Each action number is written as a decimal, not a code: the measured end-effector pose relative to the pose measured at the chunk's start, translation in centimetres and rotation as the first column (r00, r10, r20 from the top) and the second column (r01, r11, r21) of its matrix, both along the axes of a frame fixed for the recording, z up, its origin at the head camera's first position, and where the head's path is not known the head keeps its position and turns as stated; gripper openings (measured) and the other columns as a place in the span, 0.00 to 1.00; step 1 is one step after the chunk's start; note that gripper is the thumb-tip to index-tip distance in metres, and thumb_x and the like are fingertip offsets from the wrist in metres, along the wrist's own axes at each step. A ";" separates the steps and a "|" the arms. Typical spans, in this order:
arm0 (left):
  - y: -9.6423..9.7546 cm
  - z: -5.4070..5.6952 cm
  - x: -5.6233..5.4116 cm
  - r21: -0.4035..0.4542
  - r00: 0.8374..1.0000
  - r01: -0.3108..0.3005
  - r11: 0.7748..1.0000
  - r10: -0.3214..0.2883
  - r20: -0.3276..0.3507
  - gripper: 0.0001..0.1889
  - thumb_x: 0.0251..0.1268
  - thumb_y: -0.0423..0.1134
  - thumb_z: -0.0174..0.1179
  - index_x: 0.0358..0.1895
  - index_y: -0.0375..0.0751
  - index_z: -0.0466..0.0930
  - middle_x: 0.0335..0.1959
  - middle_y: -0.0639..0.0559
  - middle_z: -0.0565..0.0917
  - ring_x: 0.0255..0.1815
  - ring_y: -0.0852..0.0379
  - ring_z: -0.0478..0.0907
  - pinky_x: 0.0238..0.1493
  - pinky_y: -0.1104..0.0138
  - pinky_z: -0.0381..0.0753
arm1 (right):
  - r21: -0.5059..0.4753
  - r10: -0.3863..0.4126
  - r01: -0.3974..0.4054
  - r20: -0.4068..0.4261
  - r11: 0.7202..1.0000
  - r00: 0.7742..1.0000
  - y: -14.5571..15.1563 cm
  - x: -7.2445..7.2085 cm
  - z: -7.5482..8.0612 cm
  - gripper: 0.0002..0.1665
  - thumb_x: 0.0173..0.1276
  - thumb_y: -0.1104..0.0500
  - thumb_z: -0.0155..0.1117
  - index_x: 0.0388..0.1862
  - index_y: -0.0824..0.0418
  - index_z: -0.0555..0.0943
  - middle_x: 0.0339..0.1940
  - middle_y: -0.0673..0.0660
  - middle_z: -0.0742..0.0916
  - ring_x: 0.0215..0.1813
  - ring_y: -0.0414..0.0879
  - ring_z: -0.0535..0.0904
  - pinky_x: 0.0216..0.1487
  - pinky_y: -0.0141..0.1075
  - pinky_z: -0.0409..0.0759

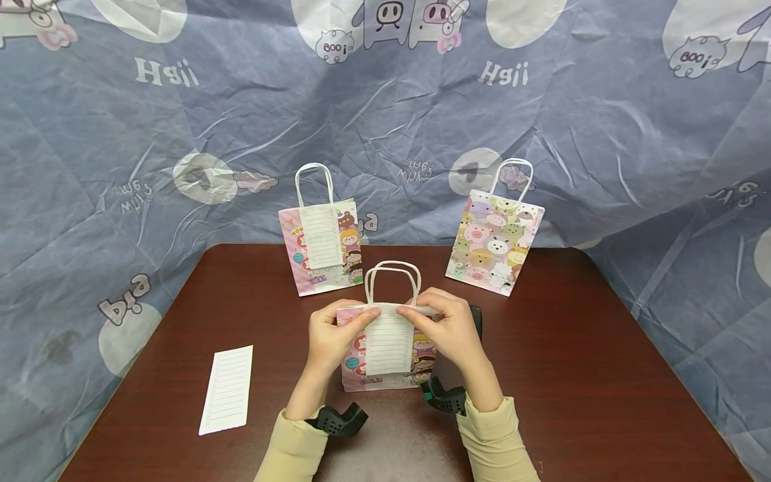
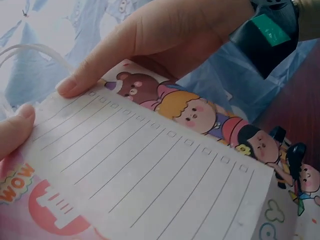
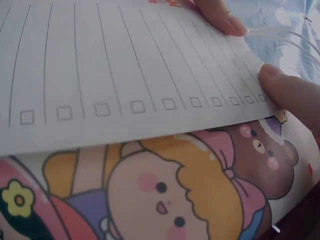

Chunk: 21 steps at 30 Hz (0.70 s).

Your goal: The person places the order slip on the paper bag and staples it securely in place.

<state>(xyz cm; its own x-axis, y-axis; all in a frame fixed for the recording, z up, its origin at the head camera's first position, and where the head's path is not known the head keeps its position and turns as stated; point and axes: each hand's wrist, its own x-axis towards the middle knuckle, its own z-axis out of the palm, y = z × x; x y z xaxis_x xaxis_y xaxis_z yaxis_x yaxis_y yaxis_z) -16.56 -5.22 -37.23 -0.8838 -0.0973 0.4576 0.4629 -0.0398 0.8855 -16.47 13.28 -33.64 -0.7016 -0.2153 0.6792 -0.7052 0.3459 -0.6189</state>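
Observation:
A small pink paper gift bag [image 1: 355, 383] with cartoon children and a bear stands upright on the table between both hands, its white twisted handles [image 1: 393, 266] sticking up. Over its front hangs a white lined checklist sheet [image 1: 388, 343], its top edge at the bag's rim. My left hand [image 1: 330, 335] pinches the rim at the left, thumb in front on the sheet's upper corner. On the other side my right hand [image 1: 452, 328] pinches the rim the same way, its thumb [image 3: 287, 87] pressing the sheet's other corner. The fingers behind the bag are mostly hidden.
Behind on the left stands a matching pink bag [image 1: 292, 268] with a lined sheet [image 1: 322, 237] on its front. An animal-print bag [image 1: 495, 244] stands at the back right. Another lined sheet [image 1: 227, 389] lies on the brown table [image 1: 602, 375] at left. A blue patterned cloth [image 1: 385, 120] hangs behind.

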 end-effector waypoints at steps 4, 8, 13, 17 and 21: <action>-0.2 0.1 0.1 0.003 0.998 0.064 0.998 -0.064 0.015 0.12 0.45 0.22 0.69 0.36 0.25 0.81 0.24 0.45 0.84 0.20 0.61 0.79 0.22 0.69 0.79 | -0.013 0.017 -0.017 -0.005 1.000 1.000 0.0 0.0 0.0 0.10 0.51 0.73 0.71 0.18 0.64 0.80 0.22 0.55 0.83 0.24 0.40 0.72 0.23 0.27 0.67; -0.2 0.1 0.0 -0.003 0.997 0.072 0.997 -0.072 0.015 0.11 0.45 0.21 0.69 0.35 0.23 0.81 0.24 0.43 0.84 0.20 0.62 0.79 0.23 0.69 0.80 | -0.021 0.023 -0.023 -0.014 1.000 1.000 0.0 0.0 0.0 0.10 0.50 0.74 0.71 0.18 0.64 0.80 0.22 0.56 0.84 0.24 0.41 0.73 0.23 0.26 0.67; -0.2 -1.4 -0.9 0.005 0.999 0.036 0.999 -0.036 0.030 0.09 0.45 0.23 0.70 0.32 0.25 0.82 0.24 0.39 0.84 0.19 0.62 0.79 0.22 0.70 0.79 | -0.003 -0.006 0.006 0.029 1.000 1.000 -0.1 0.2 0.2 0.09 0.51 0.73 0.71 0.19 0.64 0.81 0.22 0.55 0.83 0.24 0.40 0.72 0.23 0.28 0.68; -0.2 -2.5 -1.5 0.008 0.999 0.031 0.999 -0.031 0.017 0.10 0.45 0.28 0.72 0.32 0.29 0.83 0.24 0.38 0.84 0.19 0.60 0.79 0.21 0.70 0.79 | 0.032 -0.020 0.017 0.093 0.999 0.995 0.4 0.2 0.2 0.08 0.51 0.70 0.72 0.24 0.64 0.80 0.24 0.54 0.83 0.23 0.37 0.69 0.22 0.30 0.68; -0.2 -2.6 -1.6 0.014 0.999 0.034 0.999 -0.034 0.017 0.10 0.46 0.29 0.72 0.33 0.29 0.83 0.24 0.39 0.84 0.19 0.58 0.80 0.20 0.68 0.79 | 0.004 0.103 -0.106 0.197 0.994 0.975 1.8 -0.7 -1.1 0.08 0.56 0.69 0.68 0.36 0.66 0.80 0.31 0.57 0.84 0.28 0.37 0.75 0.26 0.32 0.75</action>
